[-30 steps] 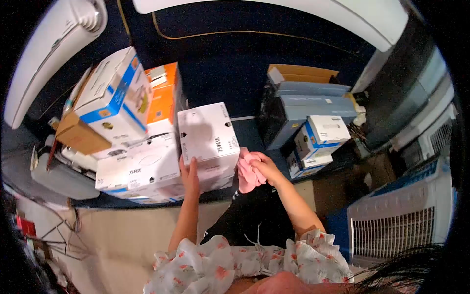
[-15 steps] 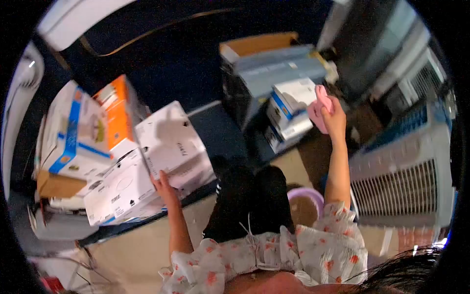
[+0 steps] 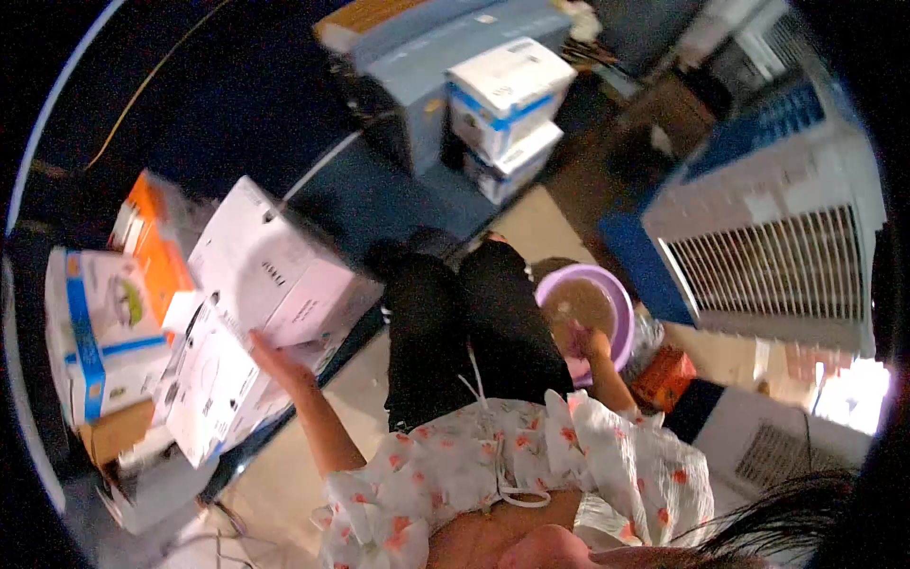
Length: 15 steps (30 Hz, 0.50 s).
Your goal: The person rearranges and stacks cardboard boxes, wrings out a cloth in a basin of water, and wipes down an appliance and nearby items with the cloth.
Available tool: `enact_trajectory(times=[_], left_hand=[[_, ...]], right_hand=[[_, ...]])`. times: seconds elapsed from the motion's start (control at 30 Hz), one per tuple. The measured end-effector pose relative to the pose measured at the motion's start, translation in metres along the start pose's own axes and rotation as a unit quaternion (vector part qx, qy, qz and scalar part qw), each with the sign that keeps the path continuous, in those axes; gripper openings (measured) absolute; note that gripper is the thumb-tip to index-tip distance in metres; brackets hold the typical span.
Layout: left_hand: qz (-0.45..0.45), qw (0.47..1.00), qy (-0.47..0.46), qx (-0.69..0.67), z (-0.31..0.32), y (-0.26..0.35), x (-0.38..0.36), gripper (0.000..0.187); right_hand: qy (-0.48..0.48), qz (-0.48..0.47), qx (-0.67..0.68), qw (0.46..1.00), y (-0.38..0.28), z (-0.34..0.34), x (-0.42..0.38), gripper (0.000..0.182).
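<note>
My left hand rests against a white box with dark print, its fingers stretched out and holding nothing. Behind it leans a second white printed box. Over on the right, my right hand is down inside a purple bucket of murky water. It is closed on a pink cloth, which lies low in the bucket and is partly hidden by the hand.
Orange and blue-and-white boxes stand at the left. Two stacked white-and-blue boxes sit ahead beside a large grey box. An air cooler stands at the right, with a red box near the bucket.
My right hand has come down from beside the stacked boxes into the bucket with the pink cloth. My left hand stays at the white boxes. The view has turned toward the right.
</note>
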<state>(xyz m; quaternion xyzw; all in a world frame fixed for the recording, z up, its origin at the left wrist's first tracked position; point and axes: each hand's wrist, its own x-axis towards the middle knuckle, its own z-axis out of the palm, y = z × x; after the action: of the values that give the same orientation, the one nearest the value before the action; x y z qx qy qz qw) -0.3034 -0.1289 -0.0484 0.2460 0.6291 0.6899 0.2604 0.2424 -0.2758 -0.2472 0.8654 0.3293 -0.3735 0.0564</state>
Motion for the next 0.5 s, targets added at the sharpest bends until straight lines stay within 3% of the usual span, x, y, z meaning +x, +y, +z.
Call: enact_trajectory(times=[0.03, 0.07, 0.13, 0.17, 0.2, 0.27, 0.37, 0.5], left_hand=[[0.011, 1.0, -0.003, 0.016, -0.014, -0.008, 0.004, 0.05], [0.001, 0.999, 0.011, 0.038, -0.021, -0.013, 0.005, 0.048], [0.011, 1.0, 0.013, 0.003, -0.006, 0.006, -0.009, 0.047], [-0.02, 0.998, 0.036, 0.049, -0.005, 0.005, -0.004, 0.044], [-0.001, 1.0, 0.016, -0.006, -0.007, -0.001, -0.003, 0.045], [0.002, 1.0, 0.006, 0.008, -0.004, 0.003, -0.001, 0.05], [-0.032, 0.999, -0.004, -0.034, 0.01, 0.028, -0.015, 0.058], [-0.046, 0.999, 0.014, -0.009, 0.009, 0.028, -0.013, 0.061]], right_hand=[[0.104, -0.07, -0.07, 0.99, 0.026, 0.026, 0.012, 0.043], [0.061, -0.104, -0.069, 0.99, 0.04, 0.034, 0.017, 0.037], [0.047, 0.023, -0.052, 0.997, 0.02, 0.023, -0.005, 0.071], [0.025, -0.003, -0.067, 0.997, 0.013, 0.018, -0.015, 0.048], [0.003, -0.03, -0.081, 0.996, 0.006, 0.013, -0.026, 0.035], [0.1, -0.28, -0.207, 0.932, 0.04, 0.048, 0.002, 0.032], [0.117, -0.273, -0.186, 0.937, 0.078, 0.074, 0.044, 0.032], [0.143, -0.258, -0.144, 0.945, 0.068, 0.076, 0.06, 0.032]])
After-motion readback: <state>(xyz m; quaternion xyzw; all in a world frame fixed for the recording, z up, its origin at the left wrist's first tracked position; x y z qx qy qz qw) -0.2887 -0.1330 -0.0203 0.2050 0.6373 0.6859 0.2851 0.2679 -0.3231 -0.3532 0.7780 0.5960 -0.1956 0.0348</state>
